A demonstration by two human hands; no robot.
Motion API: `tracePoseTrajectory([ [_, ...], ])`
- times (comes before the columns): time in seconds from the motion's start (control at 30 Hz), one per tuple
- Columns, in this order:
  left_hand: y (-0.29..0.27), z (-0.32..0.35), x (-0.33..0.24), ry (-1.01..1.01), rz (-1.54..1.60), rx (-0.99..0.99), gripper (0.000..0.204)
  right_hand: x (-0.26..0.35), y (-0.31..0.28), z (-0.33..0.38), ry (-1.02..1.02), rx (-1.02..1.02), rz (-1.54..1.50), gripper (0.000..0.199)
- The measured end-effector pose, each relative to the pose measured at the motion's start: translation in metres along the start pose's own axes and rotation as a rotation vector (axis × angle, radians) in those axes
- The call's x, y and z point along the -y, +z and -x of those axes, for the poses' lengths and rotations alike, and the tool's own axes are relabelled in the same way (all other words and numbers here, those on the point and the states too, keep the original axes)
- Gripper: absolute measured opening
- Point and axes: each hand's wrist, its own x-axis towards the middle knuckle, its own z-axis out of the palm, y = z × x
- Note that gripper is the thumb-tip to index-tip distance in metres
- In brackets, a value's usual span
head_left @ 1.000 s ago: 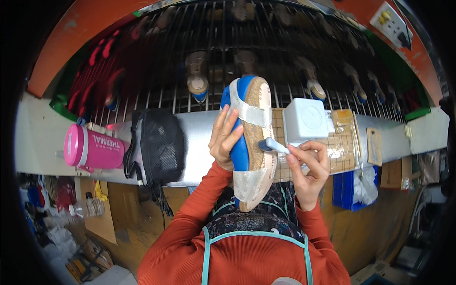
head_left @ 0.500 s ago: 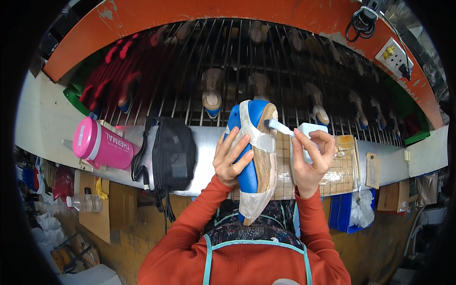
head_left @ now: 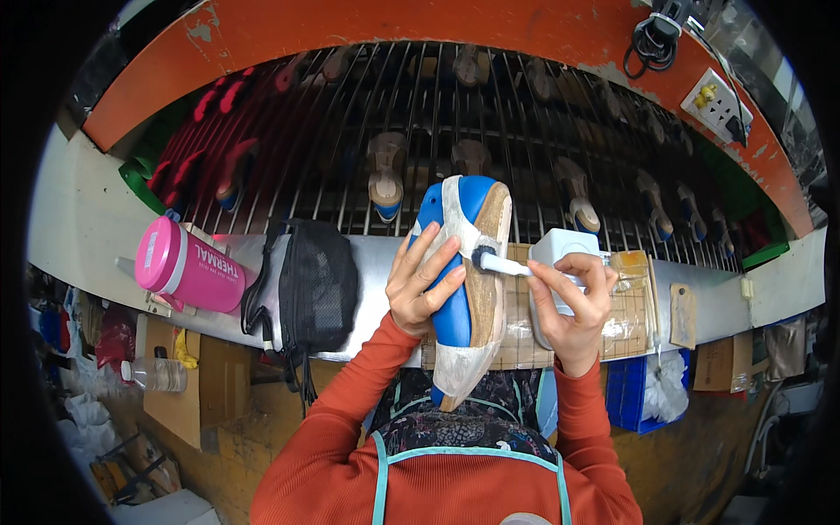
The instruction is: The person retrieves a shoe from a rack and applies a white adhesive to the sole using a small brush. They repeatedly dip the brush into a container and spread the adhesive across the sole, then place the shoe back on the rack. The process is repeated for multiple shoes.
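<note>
My left hand [head_left: 424, 284] grips a blue shoe last [head_left: 453, 319] from its left side, fingers spread over it. Whitish material wraps the last in bands, and a brown sole piece [head_left: 488, 302] runs along its right side. Between the thumb and fingers of my right hand [head_left: 573, 315] is a small brush [head_left: 503, 264] with a pale handle. Its dark bristles touch the last where a whitish band meets the brown edge. Just behind the right hand stands a white container [head_left: 567, 243] on a taped, grid-patterned board [head_left: 521, 337].
Beyond the metal ledge [head_left: 376, 271], a rack of metal bars [head_left: 341, 184] carries several lasts in rows. On the ledge to the left are a pink thermal jug [head_left: 206, 271] and a black mesh bag [head_left: 319, 276]. A blue bin [head_left: 626, 394] sits below right.
The brush has come nearer to me and slightly left along the last, from the brown edge to the whitish band. My right hand has moved slightly down; the left still holds the last.
</note>
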Motion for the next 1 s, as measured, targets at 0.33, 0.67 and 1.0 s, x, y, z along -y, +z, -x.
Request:
tracePoseTrajectory([
  [0.33,0.014,-0.021,0.007,0.044,0.040,-0.100,0.036,-0.020,-0.007,-0.009,0.120,-0.022,-0.282,0.018],
  [0.67,0.015,-0.022,0.012,0.093,-0.050,-0.088,0.035,-0.003,-0.007,0.019,0.285,0.019,-0.336,0.020],
  [1.0,0.011,-0.017,0.016,0.137,-0.080,-0.043,0.037,-0.002,0.004,0.005,-0.100,-0.207,0.177,0.032],
])
